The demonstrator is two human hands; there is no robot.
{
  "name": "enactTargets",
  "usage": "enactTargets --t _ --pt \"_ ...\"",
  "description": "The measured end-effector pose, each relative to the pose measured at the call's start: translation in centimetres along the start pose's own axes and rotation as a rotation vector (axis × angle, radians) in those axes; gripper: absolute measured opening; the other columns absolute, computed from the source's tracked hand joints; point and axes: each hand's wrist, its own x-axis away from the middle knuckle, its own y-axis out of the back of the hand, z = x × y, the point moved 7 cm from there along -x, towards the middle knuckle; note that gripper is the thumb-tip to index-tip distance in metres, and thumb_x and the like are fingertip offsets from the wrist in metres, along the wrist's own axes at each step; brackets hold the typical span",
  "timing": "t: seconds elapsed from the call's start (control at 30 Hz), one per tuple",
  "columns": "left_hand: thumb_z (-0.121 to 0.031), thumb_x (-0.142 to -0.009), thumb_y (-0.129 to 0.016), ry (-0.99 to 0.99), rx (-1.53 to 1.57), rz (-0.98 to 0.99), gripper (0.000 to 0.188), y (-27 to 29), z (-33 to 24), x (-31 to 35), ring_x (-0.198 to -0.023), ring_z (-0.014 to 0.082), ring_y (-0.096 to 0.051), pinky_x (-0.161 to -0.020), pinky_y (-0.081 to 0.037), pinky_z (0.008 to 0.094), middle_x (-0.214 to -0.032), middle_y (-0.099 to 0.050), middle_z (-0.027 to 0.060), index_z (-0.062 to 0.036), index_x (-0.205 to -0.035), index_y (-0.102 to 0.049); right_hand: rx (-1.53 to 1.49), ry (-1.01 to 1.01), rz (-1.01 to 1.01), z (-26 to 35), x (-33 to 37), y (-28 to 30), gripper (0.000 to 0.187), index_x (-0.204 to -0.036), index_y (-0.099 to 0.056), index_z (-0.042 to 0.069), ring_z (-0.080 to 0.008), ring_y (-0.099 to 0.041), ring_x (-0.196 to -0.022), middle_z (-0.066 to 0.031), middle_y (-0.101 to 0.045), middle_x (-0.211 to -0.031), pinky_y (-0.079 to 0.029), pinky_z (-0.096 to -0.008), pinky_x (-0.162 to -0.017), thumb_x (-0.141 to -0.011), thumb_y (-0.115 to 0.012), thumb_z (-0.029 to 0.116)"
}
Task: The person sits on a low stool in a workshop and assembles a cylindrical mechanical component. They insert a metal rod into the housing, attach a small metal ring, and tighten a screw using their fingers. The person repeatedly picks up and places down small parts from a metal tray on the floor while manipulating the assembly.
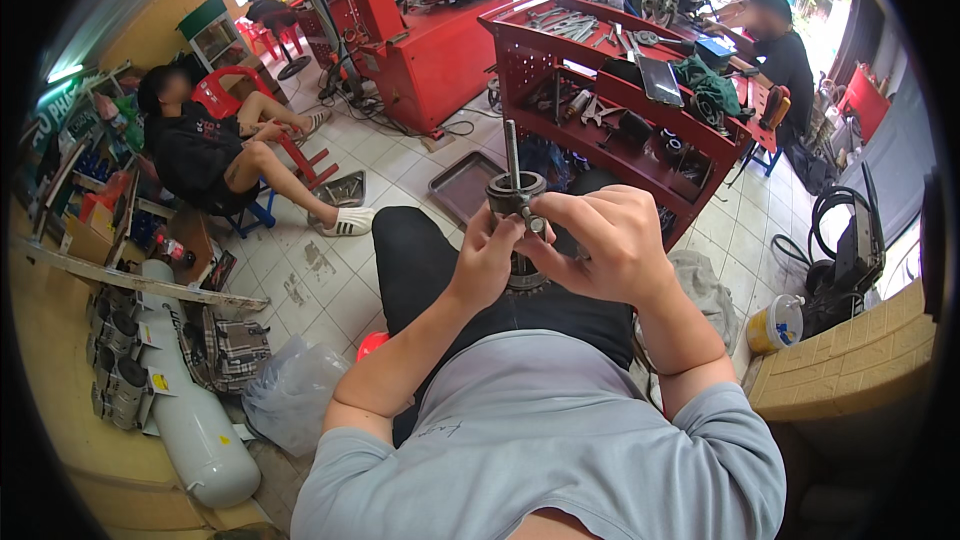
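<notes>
On the near side of the red tool cart [600, 125], the left hand [483, 266] is curled around a collared metal part [506, 194]; the right hand [618, 238] pinches its bolt-like fitting [537, 225]. The collar apparently already surrounds the upright rod [512, 148]; whether the fitting is tight cannot be told.

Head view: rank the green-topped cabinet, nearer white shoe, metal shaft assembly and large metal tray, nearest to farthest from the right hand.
1. Metal shaft assembly, at the right hand.
2. Large metal tray, ahead and slightly left.
3. Nearer white shoe, farther left.
4. Green-topped cabinet, far back left.
</notes>
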Motion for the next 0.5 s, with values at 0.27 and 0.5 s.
enactTargets --t 0.27,0.5 --pt "-0.013 -0.097 -0.044 -0.018 0.017 -0.035 0.021 0.1 0.2 0.0 -0.087 0.0147 -0.061 -0.081 -0.048 0.0284 -0.093 -0.062 0.0073 -0.0021 -0.112 -0.053 0.012 0.02 -0.025 0.0 0.0 -0.1 0.024 -0.093 -0.063 0.01 -0.0154 -0.051 -0.042 0.0011 -0.052 -0.053 -0.039 -0.0284 -0.04 -0.07 -0.07 0.012" --pt "-0.013 -0.096 -0.044 0.038 -0.031 -0.055 0.022 0.0 -0.1 0.1 -0.087 0.0153 -0.061 -0.083 -0.048 0.0301 -0.092 -0.062 0.0078 -0.0014 -0.112 -0.053 0.035 0.023 0.019 0.2 -0.1 0.0 0.024 -0.091 -0.065 0.007 -0.0156 -0.052 -0.042 -0.0002 -0.055 -0.055 -0.037 -0.0279 -0.04 -0.067 -0.071 0.009"
